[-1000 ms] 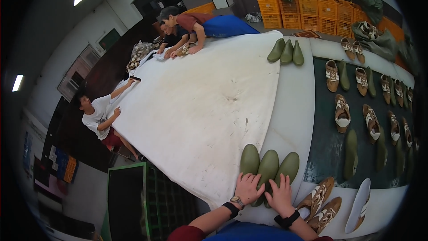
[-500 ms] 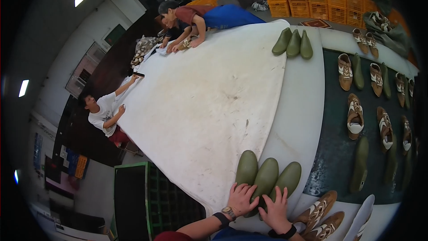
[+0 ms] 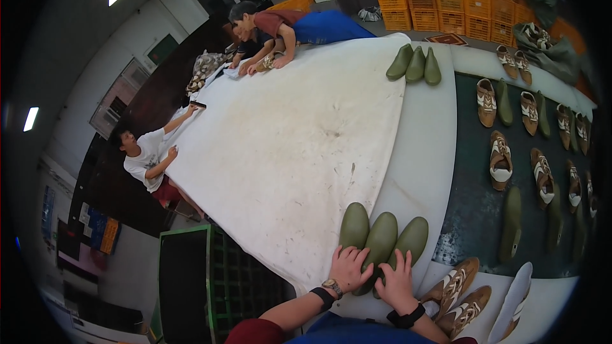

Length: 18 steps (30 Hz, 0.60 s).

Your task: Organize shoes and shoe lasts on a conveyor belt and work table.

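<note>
Three green shoe lasts (image 3: 382, 239) lie side by side on the near edge of the table, toes pointing away from me. My left hand (image 3: 347, 270) rests on the left and middle lasts, fingers spread. On the right last lies my right hand (image 3: 398, 283), its fingers apart and its thumb toward the middle last. The lasts' near ends are partly hidden by my hands. Close to my right wrist are brown and white sneakers (image 3: 456, 279) and a pale sole-like piece (image 3: 514, 296).
A stained white cloth (image 3: 287, 134) covers much of the table. Three more lasts (image 3: 414, 65) stand at its far right. Sneakers and lasts fill a dark green mat (image 3: 468, 216). A green-framed rack (image 3: 210, 280) stands left. Co-workers (image 3: 145, 160) lean over the far side; orange crates (image 3: 446, 3) are stacked behind.
My view has tilted slightly, so the near things sit higher in the picture. Both hands stay on the same three lasts.
</note>
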Motion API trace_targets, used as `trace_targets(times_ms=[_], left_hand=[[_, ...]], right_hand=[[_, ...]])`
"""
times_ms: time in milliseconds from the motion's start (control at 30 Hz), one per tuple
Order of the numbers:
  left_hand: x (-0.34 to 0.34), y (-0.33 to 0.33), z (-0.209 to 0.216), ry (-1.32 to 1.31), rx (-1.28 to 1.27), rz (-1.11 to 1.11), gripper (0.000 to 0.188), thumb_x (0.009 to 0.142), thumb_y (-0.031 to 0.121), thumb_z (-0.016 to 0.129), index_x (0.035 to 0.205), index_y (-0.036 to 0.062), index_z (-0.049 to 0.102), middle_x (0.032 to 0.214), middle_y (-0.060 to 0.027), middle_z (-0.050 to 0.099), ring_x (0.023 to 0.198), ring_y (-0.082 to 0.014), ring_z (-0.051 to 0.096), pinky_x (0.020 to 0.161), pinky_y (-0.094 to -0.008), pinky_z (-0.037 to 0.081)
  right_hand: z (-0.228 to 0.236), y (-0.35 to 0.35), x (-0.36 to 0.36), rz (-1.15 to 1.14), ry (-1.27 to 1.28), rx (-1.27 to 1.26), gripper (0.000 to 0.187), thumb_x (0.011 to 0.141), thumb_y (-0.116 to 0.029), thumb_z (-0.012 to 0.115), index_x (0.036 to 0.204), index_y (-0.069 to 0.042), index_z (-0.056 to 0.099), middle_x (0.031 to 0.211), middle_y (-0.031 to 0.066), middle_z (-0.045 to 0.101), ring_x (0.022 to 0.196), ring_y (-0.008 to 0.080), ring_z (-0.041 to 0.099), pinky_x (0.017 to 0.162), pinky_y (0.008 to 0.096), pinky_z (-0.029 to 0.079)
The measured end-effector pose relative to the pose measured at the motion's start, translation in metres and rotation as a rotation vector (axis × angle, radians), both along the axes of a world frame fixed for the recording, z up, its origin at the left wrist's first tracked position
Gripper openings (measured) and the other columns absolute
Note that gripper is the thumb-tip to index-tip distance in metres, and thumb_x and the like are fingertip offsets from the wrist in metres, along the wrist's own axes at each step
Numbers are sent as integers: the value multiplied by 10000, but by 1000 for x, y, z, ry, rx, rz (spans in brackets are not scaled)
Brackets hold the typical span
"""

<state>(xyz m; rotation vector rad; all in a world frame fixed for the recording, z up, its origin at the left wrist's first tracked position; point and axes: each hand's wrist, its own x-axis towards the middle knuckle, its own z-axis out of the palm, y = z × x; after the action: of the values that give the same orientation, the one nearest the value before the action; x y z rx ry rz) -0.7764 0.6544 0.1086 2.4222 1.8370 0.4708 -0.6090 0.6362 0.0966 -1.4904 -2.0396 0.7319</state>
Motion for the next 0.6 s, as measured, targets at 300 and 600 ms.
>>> trace_targets(times_ms=[300, 600], left_hand=[[8, -10, 4, -11, 96, -47, 335, 758, 300, 576, 1014, 85, 598, 899, -98, 590, 950, -260, 526, 913, -464, 325], [11, -19, -4, 4, 141, -96, 359, 788, 324, 547, 1037, 72, 611, 930, -110, 618, 970, -261, 529, 954, -465, 307]], right_hand=[[29, -27, 7, -171, -140, 9, 607, 717, -240, 647, 1278, -151, 435, 1354, 245, 281, 1153, 457, 404, 849, 489, 453], [46, -75, 38, -186, -232, -336, 730, 774, -238, 587, 1397, -190, 209, 796, 178, 622, 719, 361, 611, 622, 449, 480]])
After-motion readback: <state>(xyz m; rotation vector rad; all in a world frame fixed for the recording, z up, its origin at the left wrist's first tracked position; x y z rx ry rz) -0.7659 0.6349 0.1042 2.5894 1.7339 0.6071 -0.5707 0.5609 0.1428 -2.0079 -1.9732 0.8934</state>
